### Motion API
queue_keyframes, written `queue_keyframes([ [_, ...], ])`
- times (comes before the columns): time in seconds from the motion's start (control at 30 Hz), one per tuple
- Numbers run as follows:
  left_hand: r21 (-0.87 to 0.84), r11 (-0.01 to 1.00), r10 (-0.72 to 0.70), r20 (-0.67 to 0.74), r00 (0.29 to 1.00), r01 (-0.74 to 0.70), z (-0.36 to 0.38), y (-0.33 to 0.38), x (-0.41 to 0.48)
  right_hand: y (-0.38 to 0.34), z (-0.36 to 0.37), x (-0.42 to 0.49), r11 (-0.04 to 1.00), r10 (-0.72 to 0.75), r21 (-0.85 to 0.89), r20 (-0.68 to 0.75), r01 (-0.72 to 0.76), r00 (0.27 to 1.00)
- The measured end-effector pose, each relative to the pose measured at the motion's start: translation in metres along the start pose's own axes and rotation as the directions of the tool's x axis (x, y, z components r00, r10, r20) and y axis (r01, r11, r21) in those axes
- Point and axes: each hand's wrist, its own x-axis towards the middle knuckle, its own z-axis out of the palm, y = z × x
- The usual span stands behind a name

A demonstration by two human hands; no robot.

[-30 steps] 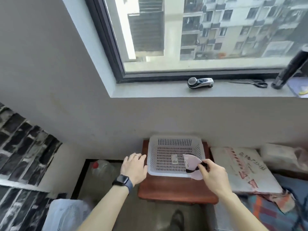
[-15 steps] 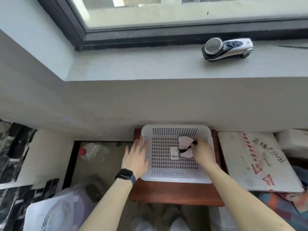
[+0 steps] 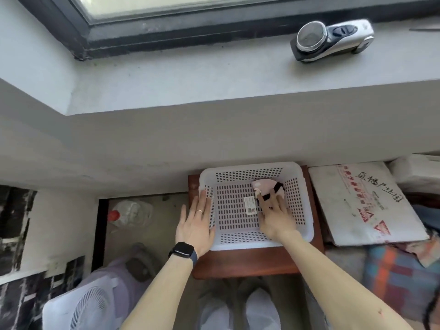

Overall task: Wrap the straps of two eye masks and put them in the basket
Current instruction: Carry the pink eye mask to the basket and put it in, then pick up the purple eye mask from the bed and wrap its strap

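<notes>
A white perforated plastic basket (image 3: 307,210) stands on a small red-brown table (image 3: 250,263) against the wall. Inside it, at the back right, lies a pale pink eye mask (image 3: 265,185) with its black strap wound around it. My right hand (image 3: 273,217) reaches into the basket and rests on the mask, fingers on the strap. My left hand (image 3: 195,225), with a watch on the wrist and a ring, lies flat with spread fingers against the basket's left rim. A second eye mask is not in view.
A white label (image 3: 250,204) lies on the basket floor. A grey sill above holds an electric shaver (image 3: 331,40). Right of the table lies a white foam box lid (image 3: 362,201); left are a plastic bottle (image 3: 131,213) and a white fan (image 3: 85,303).
My right hand carried the pink eye mask from the basket's front right rim into the basket and set it at the back right. The camera tilted down. My left hand stayed at the left rim.
</notes>
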Motion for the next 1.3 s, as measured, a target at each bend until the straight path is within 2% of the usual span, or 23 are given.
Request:
queue_keyframes([
  [0.2,0.075,0.996,0.044,0.045,0.998,-0.048,-0.004,-0.009,0.0,-0.009,-0.01,-0.005,0.994,0.031,0.106,-0.031,-0.028,0.999],
  [0.33,0.108,0.99,0.081,0.1,0.992,-0.092,-0.031,-0.011,-0.005,-0.01,-0.032,-0.057,0.966,0.01,0.255,-0.235,0.052,0.972],
  [0.43,0.134,0.979,0.142,0.083,0.986,-0.152,-0.065,0.0,-0.011,-0.004,-0.044,-0.117,0.94,0.081,0.336,-0.376,0.054,0.923],
  [0.53,0.136,0.958,0.252,0.023,0.968,-0.252,-0.105,0.027,-0.014,0.006,-0.053,-0.184,0.9,0.224,0.435,-0.482,0.009,0.847],
  [0.63,0.142,0.92,0.376,-0.057,0.925,-0.365,-0.141,0.068,-0.018,0.02,-0.053,-0.255,0.847,0.382,0.531,-0.58,-0.023,0.719],
  [0.7,0.167,0.872,0.479,-0.105,0.872,-0.459,-0.159,0.104,-0.025,0.031,-0.046,-0.301,0.816,0.477,0.575,-0.615,-0.057,0.627],
  [0.87,0.26,0.667,0.74,-0.123,0.662,-0.698,-0.176,0.222,-0.076,0.067,-0.005,-0.412,0.7,0.697,0.698,-0.619,-0.153,0.363],
  [1.03,0.344,0.328,0.943,-0.064,0.327,-0.88,-0.15,0.349,-0.185,0.095,0.066,-0.537,0.522,0.851,0.82,-0.52,-0.237,0.076],
  [1.17,0.352,0.057,0.998,0.018,0.068,-0.934,-0.107,0.427,-0.304,0.102,0.144,-0.645,0.36,0.903,0.879,-0.412,-0.313,-0.119],
  [1.3,0.311,-0.17,0.984,0.01,-0.176,-0.935,-0.059,0.476,-0.431,0.098,0.231,-0.756,0.233,0.879,0.894,-0.362,-0.383,-0.309],
])
